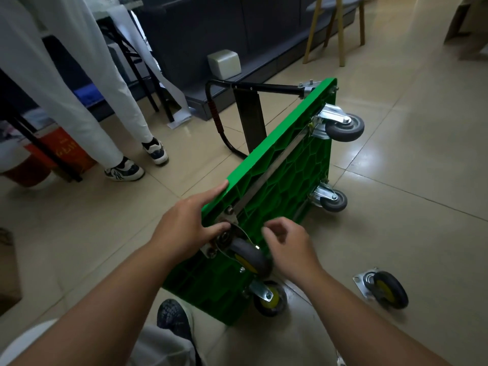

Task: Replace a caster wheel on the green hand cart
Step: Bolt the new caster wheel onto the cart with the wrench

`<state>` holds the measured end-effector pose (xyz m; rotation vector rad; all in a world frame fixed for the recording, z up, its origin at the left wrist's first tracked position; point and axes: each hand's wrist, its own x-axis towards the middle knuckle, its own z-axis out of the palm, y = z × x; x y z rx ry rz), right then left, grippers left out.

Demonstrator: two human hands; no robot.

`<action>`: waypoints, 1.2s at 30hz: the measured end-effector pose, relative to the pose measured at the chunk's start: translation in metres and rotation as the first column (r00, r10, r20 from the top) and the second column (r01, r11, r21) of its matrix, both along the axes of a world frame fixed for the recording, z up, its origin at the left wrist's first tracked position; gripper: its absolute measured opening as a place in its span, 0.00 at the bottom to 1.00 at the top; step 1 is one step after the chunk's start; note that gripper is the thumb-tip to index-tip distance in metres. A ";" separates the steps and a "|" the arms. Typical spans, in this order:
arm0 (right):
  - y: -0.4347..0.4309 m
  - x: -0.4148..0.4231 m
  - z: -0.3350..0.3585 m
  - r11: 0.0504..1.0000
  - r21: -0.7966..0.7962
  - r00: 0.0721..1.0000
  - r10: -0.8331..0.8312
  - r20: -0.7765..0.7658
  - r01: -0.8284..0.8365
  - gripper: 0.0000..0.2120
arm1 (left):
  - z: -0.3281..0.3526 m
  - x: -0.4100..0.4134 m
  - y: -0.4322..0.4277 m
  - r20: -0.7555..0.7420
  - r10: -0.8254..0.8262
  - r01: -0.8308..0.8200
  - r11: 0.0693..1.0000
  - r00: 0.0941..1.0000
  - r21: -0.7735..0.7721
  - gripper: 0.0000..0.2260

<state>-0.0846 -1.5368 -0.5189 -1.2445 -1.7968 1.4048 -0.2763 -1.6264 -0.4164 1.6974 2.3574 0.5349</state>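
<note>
The green hand cart (285,178) stands tipped on its side on the tiled floor, underside facing me, its black handle (224,107) folded out behind. My left hand (184,223) rests on the cart's near top corner, forefinger straight along the edge, thumb against the metal mounting plate of a caster with a yellow hub (248,256). My right hand (287,244) hovers at that caster's right side with fingers curled; whether it pinches anything is hidden. A loose caster wheel (383,287) lies on the floor to the right.
Two grey casters (343,126) (331,198) stick out on the cart's far side, and another yellow-hub caster (269,297) sits at the bottom. A person in white trousers (87,101) stands at left beside a black table frame. A wooden stool (335,30) is behind.
</note>
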 end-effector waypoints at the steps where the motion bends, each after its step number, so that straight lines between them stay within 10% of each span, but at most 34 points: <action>1: 0.002 0.013 -0.018 0.998 -0.024 0.996 -0.064 0.065 0.065 0.03 | 0.002 -0.001 0.000 0.012 0.008 -0.008 1.000 1.000 0.003 0.41; 7: -0.018 0.102 -0.154 0.959 -0.161 0.806 -0.096 0.584 0.231 0.08 | 0.005 -0.011 0.007 0.065 -0.002 0.001 1.000 0.998 0.020 0.38; 13: -0.036 0.110 -0.229 0.960 -0.268 0.625 0.160 0.764 0.081 0.17 | 0.002 -0.025 0.011 0.040 0.015 -0.018 0.998 0.999 0.060 0.34; 30: -0.046 0.123 -0.295 0.933 -0.286 0.610 0.098 0.786 0.218 0.12 | -0.005 -0.033 0.013 0.009 -0.001 0.000 0.993 1.000 0.119 0.32; 36: -0.036 0.117 -0.278 0.958 -0.285 0.667 0.238 0.706 -0.040 0.07 | -0.007 -0.036 0.011 0.011 -0.021 0.019 0.992 1.000 0.128 0.33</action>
